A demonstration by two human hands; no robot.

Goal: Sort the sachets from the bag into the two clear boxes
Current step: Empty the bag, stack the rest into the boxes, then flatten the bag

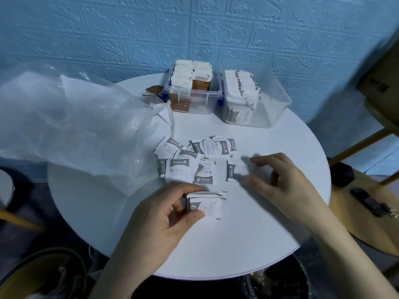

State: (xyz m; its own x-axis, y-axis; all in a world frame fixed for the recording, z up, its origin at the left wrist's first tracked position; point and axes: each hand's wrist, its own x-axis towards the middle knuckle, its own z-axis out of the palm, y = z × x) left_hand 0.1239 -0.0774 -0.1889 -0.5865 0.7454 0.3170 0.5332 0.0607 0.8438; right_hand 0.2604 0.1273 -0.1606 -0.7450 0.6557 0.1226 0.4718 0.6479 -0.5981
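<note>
Lower centre: left hand (164,214) pinches a stack of sugar sachets (205,205). Right hand (278,180), blurred, fingers loosely spread over loose sachets (190,162) mid-frame. Likely light, flat, slippery; pinch by edges.

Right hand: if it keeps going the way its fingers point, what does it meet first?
Most likely the loose sugar sachet just off the right hand's fingertips, at the right edge of the spread pile. The hand is motion-blurred, so whether it already touches is unclear.
</note>
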